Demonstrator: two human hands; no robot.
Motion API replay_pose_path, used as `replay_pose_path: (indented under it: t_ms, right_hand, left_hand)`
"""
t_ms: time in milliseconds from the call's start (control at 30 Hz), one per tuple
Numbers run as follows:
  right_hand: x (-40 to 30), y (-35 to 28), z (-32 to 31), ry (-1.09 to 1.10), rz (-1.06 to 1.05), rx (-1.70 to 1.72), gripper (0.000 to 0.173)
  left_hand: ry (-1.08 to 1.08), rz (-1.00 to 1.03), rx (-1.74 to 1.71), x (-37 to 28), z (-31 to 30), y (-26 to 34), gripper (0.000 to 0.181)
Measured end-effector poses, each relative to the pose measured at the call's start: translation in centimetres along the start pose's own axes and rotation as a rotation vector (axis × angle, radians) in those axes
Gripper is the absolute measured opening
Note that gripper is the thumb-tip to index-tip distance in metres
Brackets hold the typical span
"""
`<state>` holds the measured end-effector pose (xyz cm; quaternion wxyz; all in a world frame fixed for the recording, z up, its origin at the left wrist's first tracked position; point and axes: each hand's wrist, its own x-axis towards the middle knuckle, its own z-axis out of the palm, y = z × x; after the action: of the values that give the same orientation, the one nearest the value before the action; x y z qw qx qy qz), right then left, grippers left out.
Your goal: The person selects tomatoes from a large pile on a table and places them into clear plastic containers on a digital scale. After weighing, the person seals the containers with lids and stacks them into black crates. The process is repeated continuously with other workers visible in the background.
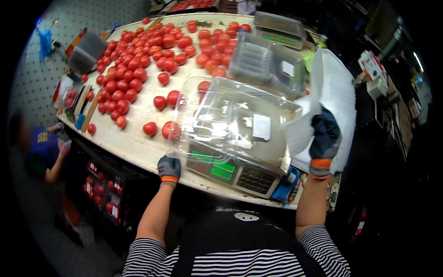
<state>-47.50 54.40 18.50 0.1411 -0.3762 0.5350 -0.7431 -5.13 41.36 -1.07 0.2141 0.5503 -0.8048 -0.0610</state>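
Note:
An opened clear plastic clamshell container [214, 121] rests on the digital scale [235, 173], with a white label on one half. My gloved left hand [169, 168] is at the container's near left corner, by the table edge; its fingers are curled and their hold on the rim is unclear. In my gloved right hand [325, 133] is a white foam sheet [299, 133], lifted from beside a stack of white sheets [341, 104] on the right. Loose red tomatoes [150, 128] lie left of the container, with a large heap [128, 72] beyond.
Another clear clamshell [266, 62] stands beyond the scale, near a second scale [278, 29]. A blue tape dispenser [285, 185] sits at the first scale's right. Black crates [104, 194] holding packed tomatoes stand below the table's left edge [117, 157]. A person [45, 149] is at far left.

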Motion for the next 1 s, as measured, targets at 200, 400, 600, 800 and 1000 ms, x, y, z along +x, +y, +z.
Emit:
replay_pose_path:
  t_ms: [200,400,600,800,1000]
  right_hand:
    - [-1.4,1.3,15.7,-0.513,-0.517,-0.656,0.015]
    - [-3.7,4.7,21.8,-1.254,-0.115,-1.236,0.039]
    - [-3.3,-0.1,19.3,-0.985,-0.328,-0.862,0.068]
    - [-8.6,1.0,18.0,-1.363,-0.287,-1.255,0.088]
    - [-7.5,2.6,17.7,-1.369,-0.135,-1.563,0.06]
  left_hand:
    - [0.026,0.015,-0.03,0.2,-0.1,0.4,0.013]
    - [0.06,0.042,-0.141,0.3,-0.7,0.9,0.009]
    - [0.051,0.043,-0.185,0.1,-0.9,0.6,0.009]
    - [0.141,-0.194,-0.642,0.3,2.2,-1.7,0.047]
    - [0.103,-0.017,-0.334,8.5,-1.5,-0.2,0.076]
